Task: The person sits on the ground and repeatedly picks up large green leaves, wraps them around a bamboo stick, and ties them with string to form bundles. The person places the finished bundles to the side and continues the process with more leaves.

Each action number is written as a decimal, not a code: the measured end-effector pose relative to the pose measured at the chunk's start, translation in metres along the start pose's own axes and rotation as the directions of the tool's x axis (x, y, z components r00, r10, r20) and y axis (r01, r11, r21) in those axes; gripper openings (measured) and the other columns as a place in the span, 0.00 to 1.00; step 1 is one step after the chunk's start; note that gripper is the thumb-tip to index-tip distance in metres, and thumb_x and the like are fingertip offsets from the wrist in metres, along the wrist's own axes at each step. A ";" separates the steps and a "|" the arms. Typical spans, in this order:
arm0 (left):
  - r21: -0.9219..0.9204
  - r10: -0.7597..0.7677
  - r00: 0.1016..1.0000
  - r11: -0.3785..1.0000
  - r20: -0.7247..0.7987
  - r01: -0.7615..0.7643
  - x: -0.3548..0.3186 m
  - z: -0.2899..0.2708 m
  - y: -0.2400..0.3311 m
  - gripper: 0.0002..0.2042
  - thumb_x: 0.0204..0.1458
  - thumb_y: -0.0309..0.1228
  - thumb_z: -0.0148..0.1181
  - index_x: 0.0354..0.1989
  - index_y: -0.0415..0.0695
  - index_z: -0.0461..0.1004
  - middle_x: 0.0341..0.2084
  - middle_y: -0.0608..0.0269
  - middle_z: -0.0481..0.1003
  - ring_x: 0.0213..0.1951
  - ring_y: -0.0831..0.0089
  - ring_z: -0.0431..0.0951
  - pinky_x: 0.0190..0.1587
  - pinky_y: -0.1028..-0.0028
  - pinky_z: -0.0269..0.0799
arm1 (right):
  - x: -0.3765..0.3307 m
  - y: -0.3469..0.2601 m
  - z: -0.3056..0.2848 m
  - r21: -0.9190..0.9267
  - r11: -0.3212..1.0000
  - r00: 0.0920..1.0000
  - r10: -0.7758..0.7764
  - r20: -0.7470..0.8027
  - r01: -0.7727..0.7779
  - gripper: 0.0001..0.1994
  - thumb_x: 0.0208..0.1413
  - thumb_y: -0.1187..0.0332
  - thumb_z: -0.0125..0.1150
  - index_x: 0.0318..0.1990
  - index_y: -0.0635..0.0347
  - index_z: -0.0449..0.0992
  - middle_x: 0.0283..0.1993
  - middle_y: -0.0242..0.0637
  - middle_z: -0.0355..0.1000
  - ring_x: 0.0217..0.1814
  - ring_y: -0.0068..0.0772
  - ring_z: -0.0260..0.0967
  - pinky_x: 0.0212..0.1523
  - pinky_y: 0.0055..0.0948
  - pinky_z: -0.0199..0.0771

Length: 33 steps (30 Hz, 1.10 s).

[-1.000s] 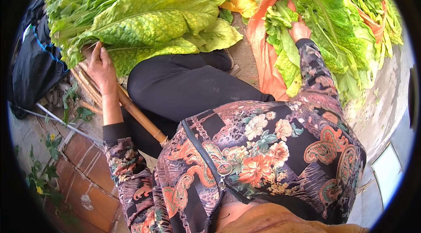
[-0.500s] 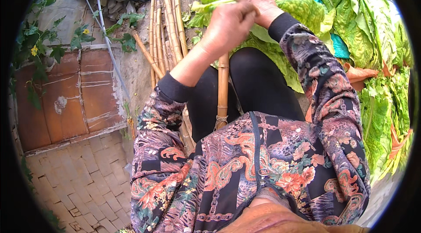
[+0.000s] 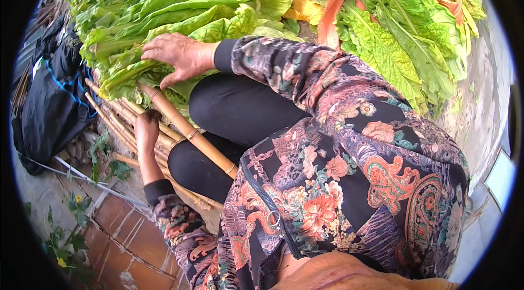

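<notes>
Your left hand (image 3: 146, 132) closes on the bamboo sticks (image 3: 123, 120) lying by your knee. Your right hand (image 3: 177, 56) rests flat with fingers spread on a pile of broad green leaves (image 3: 164, 0), pale-ribbed and crinkled. Left of the sticks lies a black bag (image 3: 52, 99). Farther off, an orange cloth (image 3: 338, 0) crosses more leaves.

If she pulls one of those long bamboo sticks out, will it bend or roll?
The tan bamboo stick looks straight and jointed, so probably stiff. Being round, it may roll on her lap. The left hand rests on the stick bundle, which could shift.
</notes>
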<state>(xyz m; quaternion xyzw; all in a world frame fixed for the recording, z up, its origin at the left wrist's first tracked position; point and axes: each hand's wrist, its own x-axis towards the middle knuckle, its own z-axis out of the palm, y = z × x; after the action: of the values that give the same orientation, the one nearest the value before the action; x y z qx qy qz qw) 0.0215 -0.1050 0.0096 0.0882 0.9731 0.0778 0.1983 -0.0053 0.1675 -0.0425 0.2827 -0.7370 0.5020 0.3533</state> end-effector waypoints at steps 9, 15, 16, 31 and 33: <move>-0.433 0.007 0.912 0.879 -0.409 -0.201 -0.036 0.013 0.115 0.08 0.60 0.27 0.49 0.39 0.37 0.75 0.16 0.72 0.62 0.20 0.87 0.59 0.22 0.83 0.55 | -0.277 0.069 -0.279 -0.542 0.168 0.419 0.824 -0.382 -0.824 0.08 0.52 0.64 0.57 0.35 0.57 0.77 0.30 0.43 0.74 0.33 0.42 0.73 0.37 0.36 0.74; -0.397 0.000 0.935 0.906 -0.354 -0.150 -0.017 0.015 0.104 0.08 0.59 0.26 0.49 0.37 0.37 0.75 0.15 0.73 0.62 0.18 0.86 0.59 0.21 0.82 0.54 | -0.351 0.075 -0.344 -0.819 -0.279 0.271 0.848 -0.455 -0.501 0.22 0.47 0.58 0.62 0.51 0.51 0.72 0.51 0.45 0.71 0.53 0.49 0.67 0.51 0.41 0.67; -0.399 0.000 0.939 0.905 -0.344 -0.146 -0.014 0.014 0.099 0.08 0.59 0.26 0.49 0.37 0.37 0.75 0.15 0.71 0.64 0.18 0.85 0.60 0.21 0.81 0.56 | -0.356 0.071 -0.344 -0.846 -0.241 0.267 0.877 -0.400 -0.476 0.22 0.46 0.58 0.62 0.50 0.52 0.72 0.51 0.44 0.70 0.54 0.48 0.66 0.52 0.41 0.67; -0.496 -0.022 0.948 0.856 -0.316 -0.146 -0.011 0.010 0.080 0.09 0.60 0.27 0.48 0.38 0.37 0.75 0.16 0.76 0.61 0.19 0.88 0.57 0.21 0.84 0.51 | -0.284 0.005 -0.382 -0.674 -0.120 0.151 0.932 -0.330 -0.729 0.28 0.50 0.55 0.53 0.54 0.67 0.66 0.42 0.62 0.71 0.46 0.58 0.70 0.50 0.42 0.68; -0.471 0.000 0.945 0.867 -0.327 -0.162 -0.011 0.011 0.079 0.09 0.60 0.27 0.48 0.39 0.37 0.75 0.16 0.75 0.62 0.19 0.88 0.57 0.21 0.84 0.51 | -0.288 0.025 -0.371 -0.668 -0.145 0.080 0.952 -0.294 -0.730 0.29 0.51 0.56 0.55 0.55 0.68 0.64 0.45 0.56 0.72 0.48 0.50 0.70 0.51 0.39 0.67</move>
<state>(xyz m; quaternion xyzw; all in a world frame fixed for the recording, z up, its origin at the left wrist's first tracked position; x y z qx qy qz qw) 0.0467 -0.0287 0.0186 0.0626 0.9355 0.3439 0.0523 0.2337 0.5424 -0.1967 -0.3616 -0.8938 0.2390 -0.1148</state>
